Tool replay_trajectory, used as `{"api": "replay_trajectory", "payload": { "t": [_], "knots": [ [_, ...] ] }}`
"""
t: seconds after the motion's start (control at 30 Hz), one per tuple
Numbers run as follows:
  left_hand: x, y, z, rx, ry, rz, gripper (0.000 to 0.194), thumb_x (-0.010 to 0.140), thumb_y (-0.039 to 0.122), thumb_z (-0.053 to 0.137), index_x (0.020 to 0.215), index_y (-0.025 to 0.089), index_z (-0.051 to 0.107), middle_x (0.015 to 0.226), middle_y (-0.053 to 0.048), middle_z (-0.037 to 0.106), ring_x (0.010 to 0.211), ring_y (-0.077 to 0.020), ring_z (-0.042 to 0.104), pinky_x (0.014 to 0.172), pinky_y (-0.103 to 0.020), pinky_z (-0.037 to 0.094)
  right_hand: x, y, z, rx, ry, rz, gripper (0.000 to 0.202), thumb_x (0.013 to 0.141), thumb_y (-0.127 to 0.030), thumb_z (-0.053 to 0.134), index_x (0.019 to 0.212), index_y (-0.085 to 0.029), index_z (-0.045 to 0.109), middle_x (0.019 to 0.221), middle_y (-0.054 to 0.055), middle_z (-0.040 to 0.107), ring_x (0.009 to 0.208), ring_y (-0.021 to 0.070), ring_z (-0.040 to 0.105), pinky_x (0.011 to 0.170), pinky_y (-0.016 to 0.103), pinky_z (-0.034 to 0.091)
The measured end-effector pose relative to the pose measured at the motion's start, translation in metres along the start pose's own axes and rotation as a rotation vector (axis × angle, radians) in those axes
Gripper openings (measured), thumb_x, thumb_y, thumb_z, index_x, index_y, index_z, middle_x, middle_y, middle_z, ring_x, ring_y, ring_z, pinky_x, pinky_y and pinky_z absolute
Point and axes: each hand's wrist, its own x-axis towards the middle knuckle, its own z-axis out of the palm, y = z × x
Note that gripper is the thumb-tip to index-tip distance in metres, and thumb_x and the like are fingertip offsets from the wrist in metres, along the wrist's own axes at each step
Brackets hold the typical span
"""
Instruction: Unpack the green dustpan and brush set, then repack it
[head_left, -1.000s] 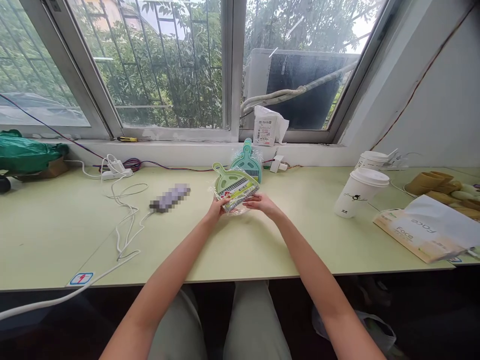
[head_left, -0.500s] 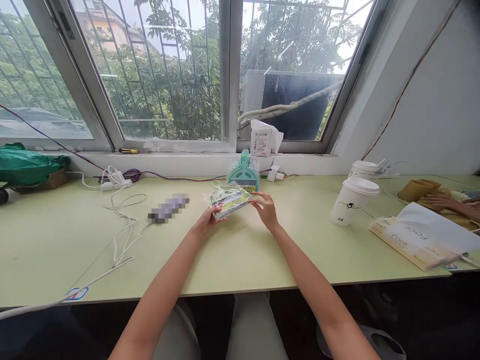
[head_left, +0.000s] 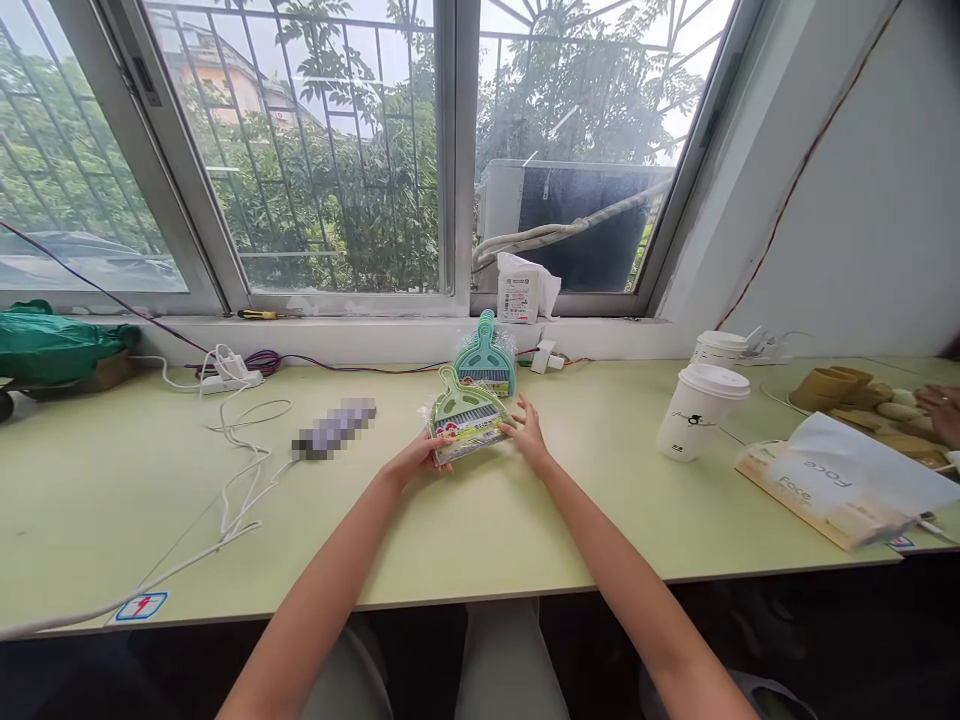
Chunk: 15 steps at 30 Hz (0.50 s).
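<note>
A wrapped green mini dustpan and brush set (head_left: 469, 425) is between my hands over the middle of the desk, its handle pointing up and away and its printed label facing me. My left hand (head_left: 417, 455) grips the lower left corner, thumb in front and fingers underneath. At the right edge, my right hand (head_left: 529, 438) has its thumb on the front of the pack, with some fingers raised beside it. Just behind stands a stack of similar blue-green dustpan sets (head_left: 486, 355) in clear wrap, leaning near the wall.
Left lie a blurred-out object (head_left: 335, 430), white cables (head_left: 240, 490) and a power strip (head_left: 231, 375). Right stand white lidded cups (head_left: 701, 415) and a tissue pack (head_left: 832, 490). Another person's hand (head_left: 941, 408) rests near brown items (head_left: 840, 388). A small box (head_left: 519, 295) sits on the sill.
The dustpan set has tilted up, so its front and handle now face me more fully. My right-hand fingers have lifted slightly along its edge. The head view has shifted a little.
</note>
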Motion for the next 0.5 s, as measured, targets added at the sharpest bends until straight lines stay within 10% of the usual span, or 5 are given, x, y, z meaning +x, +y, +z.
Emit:
{"api": "replay_trajectory", "payload": {
  "t": [0.13, 0.23, 0.37, 0.5],
  "knots": [
    [0.002, 0.000, 0.008, 0.051, 0.159, 0.028, 0.089, 0.071, 0.041, 0.072, 0.143, 0.026, 0.020, 0.110, -0.015, 0.065, 0.049, -0.0113, 0.061, 0.038, -0.019, 0.039, 0.005, 0.004, -0.001, 0.163, -0.147, 0.260, 0.050, 0.053, -0.027, 0.075, 0.101, -0.017, 0.066, 0.088, 0.003, 0.069, 0.069, 0.0148, 0.061, 0.056, 0.025, 0.047],
    [0.001, 0.004, 0.015, 0.101, 0.298, 0.187, 0.101, 0.073, 0.049, 0.068, 0.148, 0.032, 0.001, 0.119, -0.015, 0.060, 0.056, -0.0108, 0.063, 0.045, -0.019, 0.044, 0.007, 0.004, -0.002, 0.222, -0.019, 0.286, 0.046, 0.049, -0.024, 0.076, 0.093, -0.018, 0.065, 0.081, 0.001, 0.070, 0.060, 0.0128, 0.060, 0.047, 0.020, 0.039],
    [0.000, 0.005, 0.023, 0.309, 0.200, 0.405, 0.082, 0.067, 0.044, 0.074, 0.139, 0.032, 0.038, 0.133, -0.012, 0.051, 0.077, -0.0126, 0.062, 0.055, -0.020, 0.048, 0.009, 0.000, -0.007, 0.260, 0.095, 0.274, 0.045, 0.048, -0.025, 0.074, 0.090, -0.019, 0.061, 0.084, 0.003, 0.070, 0.064, 0.0143, 0.062, 0.048, 0.021, 0.040],
    [0.001, 0.000, 0.024, 0.401, 0.472, 0.484, 0.064, 0.074, 0.041, 0.068, 0.133, 0.031, 0.045, 0.113, -0.007, 0.061, 0.063, -0.0093, 0.058, 0.052, -0.019, 0.043, 0.007, -0.003, -0.008, 0.240, 0.019, 0.183, 0.045, 0.050, -0.032, 0.075, 0.090, -0.019, 0.058, 0.086, 0.004, 0.071, 0.069, 0.0163, 0.063, 0.052, 0.023, 0.043]
  ]
}}
